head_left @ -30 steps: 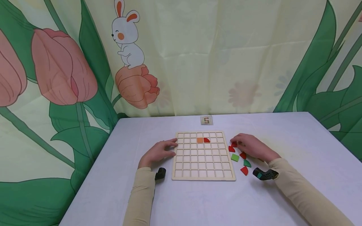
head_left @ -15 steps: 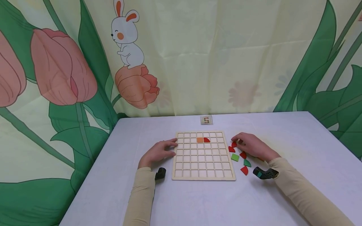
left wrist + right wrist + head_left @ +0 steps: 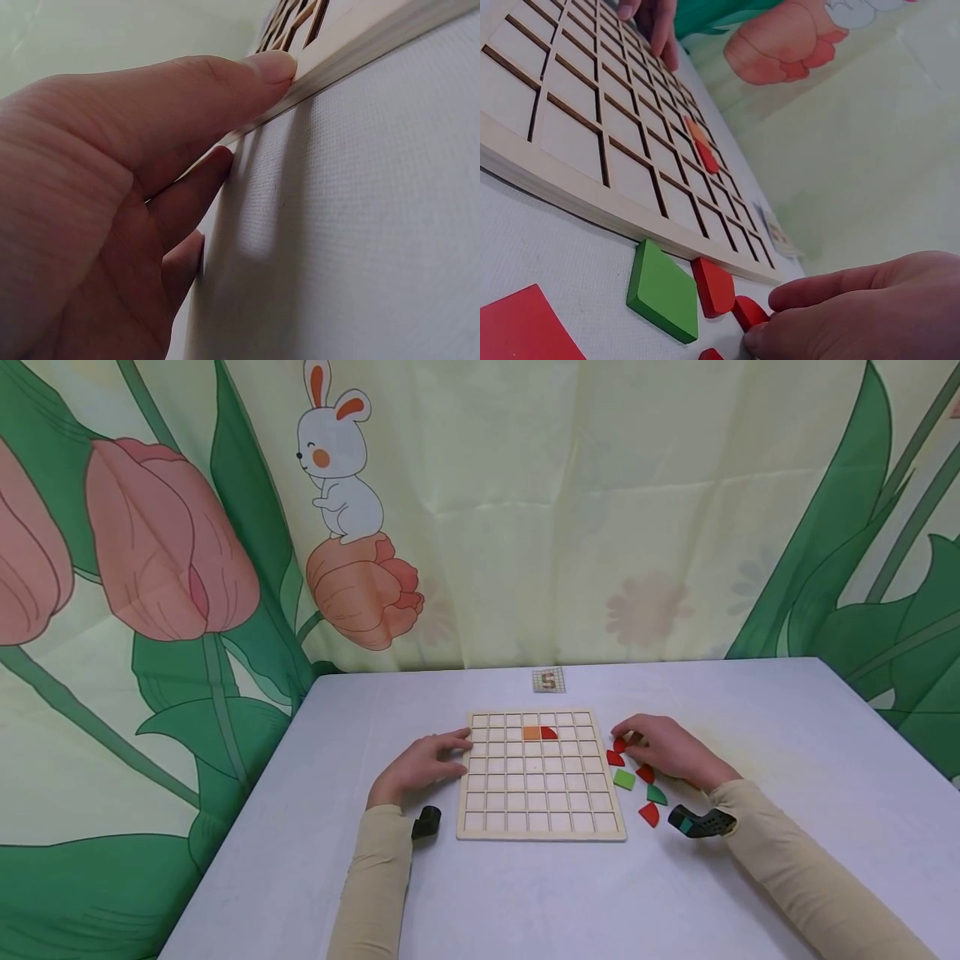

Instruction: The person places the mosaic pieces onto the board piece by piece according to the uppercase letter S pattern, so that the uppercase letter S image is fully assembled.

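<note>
A pale wooden grid board (image 3: 540,837) lies flat in the middle of the table. My left hand (image 3: 423,764) rests at its left side with fingers extended, the thumb (image 3: 274,67) touching the board's edge. Two pieces sit side by side in cells near the far end: an orange square (image 3: 532,732) and a red quarter-circle (image 3: 549,733). Off the board's right side, my right hand (image 3: 671,752) pinches a red quarter-circle piece (image 3: 748,311) between thumb and forefinger, low at the table. Part of this piece is hidden by the fingers.
Around the right hand lie loose pieces: a light green square (image 3: 624,779), a dark green quarter-circle (image 3: 656,794) and several red ones, such as the nearest red piece (image 3: 648,813). Behind the board lies a small patterned card (image 3: 549,680). A printed curtain (image 3: 525,527) hangs beyond the table.
Both hands stay almost where they were. The right fingers shift very slightly about the red quarter-circle piece, which turns a little; the pieces on the board keep their cells.
</note>
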### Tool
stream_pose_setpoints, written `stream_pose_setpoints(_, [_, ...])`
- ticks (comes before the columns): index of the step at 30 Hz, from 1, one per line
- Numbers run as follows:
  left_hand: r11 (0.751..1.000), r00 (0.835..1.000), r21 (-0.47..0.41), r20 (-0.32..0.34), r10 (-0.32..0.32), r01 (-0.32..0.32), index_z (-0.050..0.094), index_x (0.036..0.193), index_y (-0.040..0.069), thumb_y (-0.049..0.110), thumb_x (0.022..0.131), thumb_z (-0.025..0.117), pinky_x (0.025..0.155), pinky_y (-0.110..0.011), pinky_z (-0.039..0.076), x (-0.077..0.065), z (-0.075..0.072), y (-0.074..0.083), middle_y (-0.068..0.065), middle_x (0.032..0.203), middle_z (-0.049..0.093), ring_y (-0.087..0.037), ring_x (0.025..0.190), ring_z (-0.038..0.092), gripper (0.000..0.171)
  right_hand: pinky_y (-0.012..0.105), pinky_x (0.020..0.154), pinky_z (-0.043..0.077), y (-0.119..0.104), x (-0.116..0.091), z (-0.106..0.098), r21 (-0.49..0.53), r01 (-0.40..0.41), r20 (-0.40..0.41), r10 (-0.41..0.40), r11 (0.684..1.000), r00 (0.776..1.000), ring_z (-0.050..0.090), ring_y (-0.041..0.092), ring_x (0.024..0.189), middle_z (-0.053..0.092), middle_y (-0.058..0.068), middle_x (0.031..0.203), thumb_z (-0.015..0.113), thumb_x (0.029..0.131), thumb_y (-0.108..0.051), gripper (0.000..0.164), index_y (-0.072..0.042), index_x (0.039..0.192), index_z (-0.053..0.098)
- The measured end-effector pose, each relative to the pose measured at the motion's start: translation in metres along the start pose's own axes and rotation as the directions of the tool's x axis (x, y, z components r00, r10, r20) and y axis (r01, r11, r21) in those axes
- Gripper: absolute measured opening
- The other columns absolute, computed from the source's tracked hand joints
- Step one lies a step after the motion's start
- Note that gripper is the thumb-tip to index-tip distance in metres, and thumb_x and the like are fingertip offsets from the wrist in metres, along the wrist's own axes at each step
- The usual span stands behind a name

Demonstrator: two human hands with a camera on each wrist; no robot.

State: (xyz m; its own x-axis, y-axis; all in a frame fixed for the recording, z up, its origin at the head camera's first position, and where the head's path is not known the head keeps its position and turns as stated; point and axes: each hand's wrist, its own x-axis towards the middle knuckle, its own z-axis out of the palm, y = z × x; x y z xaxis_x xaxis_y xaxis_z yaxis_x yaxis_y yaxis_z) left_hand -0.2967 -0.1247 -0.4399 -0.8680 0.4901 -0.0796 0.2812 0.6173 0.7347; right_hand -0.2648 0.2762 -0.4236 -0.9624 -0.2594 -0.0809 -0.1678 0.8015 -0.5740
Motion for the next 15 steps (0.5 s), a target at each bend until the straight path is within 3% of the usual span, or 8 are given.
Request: stream_pose_setpoints(15, [1.000, 1.000, 0.004, 0.000, -0.007, 0.007, 0.065, 0.129, 0.011, 0.018, 0.087, 0.074, 0.115, -0.042, 0.029, 0.0005, 0.0009, -0.0015, 0.007, 0.151, 0.042, -0.020, 0.143, 0.032, 0.044, 0.034, 0.076, 0.057, -0.0003, 0.0034, 0.0016, -0.040, 0.032, -0.026, -0.033, 0.999, 0.999, 0.056, 0.027, 0.097, 0.061, 0.013, 0.114, 0.065, 0.091, -0.003, 0.033, 0.000, 0.123, 0.063])
